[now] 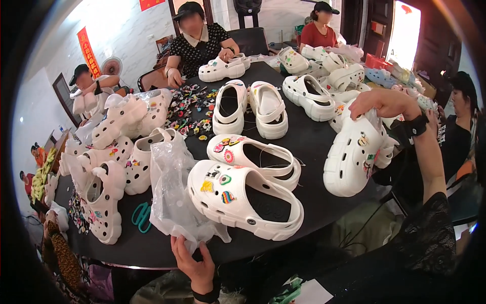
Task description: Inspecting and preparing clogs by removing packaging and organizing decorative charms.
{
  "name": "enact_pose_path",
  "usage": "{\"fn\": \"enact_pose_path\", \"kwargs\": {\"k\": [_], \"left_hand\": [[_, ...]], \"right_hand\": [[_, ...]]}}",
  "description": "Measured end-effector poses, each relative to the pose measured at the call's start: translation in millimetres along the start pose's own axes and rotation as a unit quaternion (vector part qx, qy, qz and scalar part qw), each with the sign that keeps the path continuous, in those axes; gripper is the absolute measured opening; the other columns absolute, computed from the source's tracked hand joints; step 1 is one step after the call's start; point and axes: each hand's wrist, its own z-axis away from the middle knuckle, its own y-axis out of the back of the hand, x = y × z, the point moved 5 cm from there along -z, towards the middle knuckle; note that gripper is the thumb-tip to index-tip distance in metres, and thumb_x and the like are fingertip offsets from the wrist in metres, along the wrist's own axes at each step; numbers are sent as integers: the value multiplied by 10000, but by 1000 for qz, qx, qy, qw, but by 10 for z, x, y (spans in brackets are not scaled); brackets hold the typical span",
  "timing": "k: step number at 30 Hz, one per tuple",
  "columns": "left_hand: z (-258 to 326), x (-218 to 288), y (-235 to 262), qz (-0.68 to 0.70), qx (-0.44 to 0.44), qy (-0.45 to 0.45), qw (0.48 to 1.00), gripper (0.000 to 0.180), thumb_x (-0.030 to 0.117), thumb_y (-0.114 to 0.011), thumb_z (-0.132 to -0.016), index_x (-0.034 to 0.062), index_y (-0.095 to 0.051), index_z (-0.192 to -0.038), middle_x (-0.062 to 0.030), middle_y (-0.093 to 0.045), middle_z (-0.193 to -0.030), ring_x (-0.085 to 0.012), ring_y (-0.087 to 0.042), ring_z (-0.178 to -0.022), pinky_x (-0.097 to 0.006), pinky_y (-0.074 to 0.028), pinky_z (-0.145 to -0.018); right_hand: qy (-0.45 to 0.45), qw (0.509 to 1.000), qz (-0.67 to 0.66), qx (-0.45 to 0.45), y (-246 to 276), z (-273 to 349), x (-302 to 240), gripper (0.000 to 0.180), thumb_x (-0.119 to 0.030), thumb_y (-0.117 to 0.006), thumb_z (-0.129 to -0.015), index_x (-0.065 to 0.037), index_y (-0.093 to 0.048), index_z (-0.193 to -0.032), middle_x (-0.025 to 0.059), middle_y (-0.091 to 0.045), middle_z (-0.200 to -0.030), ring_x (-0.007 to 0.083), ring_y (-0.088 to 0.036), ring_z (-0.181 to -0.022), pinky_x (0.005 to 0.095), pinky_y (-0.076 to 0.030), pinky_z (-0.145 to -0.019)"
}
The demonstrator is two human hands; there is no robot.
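Observation:
My left hand (195,264) pinches the lower edge of a clear plastic bag (174,187) at the near side of the dark table. Held up at the right by my right hand (382,105) is a white clog (349,157), toe down, with colourful charms on its upper; part of a second white shoe shows behind it. Right beside the bag lies a pair of white clogs, the nearer clog (238,197) bearing charms such as an avocado and a balloon, and the farther clog (230,149) with pink and red ones. Thin clear thread loops at their heels.
Loose charms (195,109) lie heaped mid-table. White clogs (119,121) pile up at the left, and more clogs (347,76) at the far right. Teal-handled scissors (142,217) lie near the front edge. Co-workers sit around, one person (202,45) across handling a clog (221,69).

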Motion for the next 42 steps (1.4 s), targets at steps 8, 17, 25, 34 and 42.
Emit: {"fn": "enact_pose_path", "kwargs": {"k": [8,17,25,34,42], "left_hand": [[-23,0,-45,28,-7,-2,1000,545,10,-624,-794,-60,-393,-1284,-317,-432,-1275,-457,-446,-1189,-452,-387,-957],[-28,-7,-2,13,6,5,1000,519,19,-642,-780,-58,-420,-1243,-266,-501,-1178,-471,-464,-1153,-473,-417,-914],[-138,97,-67,20,27,-34,999,520,56,-695,-734,-20,-484,-1203,-199,-558,-1102,-444,-515,-1100,-473,-446,-911],[-99,70,46,-8,39,-37,999,501,27,-681,-740,-36,-484,-1196,-213,-552,-1093,-447,-529,-1084,-462,-459,-897],[-72,-7,8,-6,43,-24,999,480,37,-680,-760,-34,-484,-1193,-193,-555,-1089,-427,-531,-1087,-456,-458,-903]], "right_hand": [[-134,917,-225,301,213,-13,376,285,-45,-562,-789,18,-653,-1052,70,-683,-982,141,-622,-894,272,-468,-837],[-235,899,-31,369,-175,-1167,1698,306,-186,-469,-855,-25,-639,-1052,159,-660,-907,238,-629,-859,350,-489,-772],[-282,897,129,316,-474,-726,2865,465,-388,-415,-926,1,-549,-1142,272,-606,-994,433,-566,-949,511,-433,-824],[-238,863,198,399,-426,-788,888,466,-280,-597,-847,-5,-493,-1210,211,-482,-1268,342,-457,-1181,388,-353,-1001],[38,984,21,171,-902,-1200,-1147,424,-215,-699,-782,-1,-537,-1109,175,-564,-1047,327,-548,-989,386,-442,-872]]}}
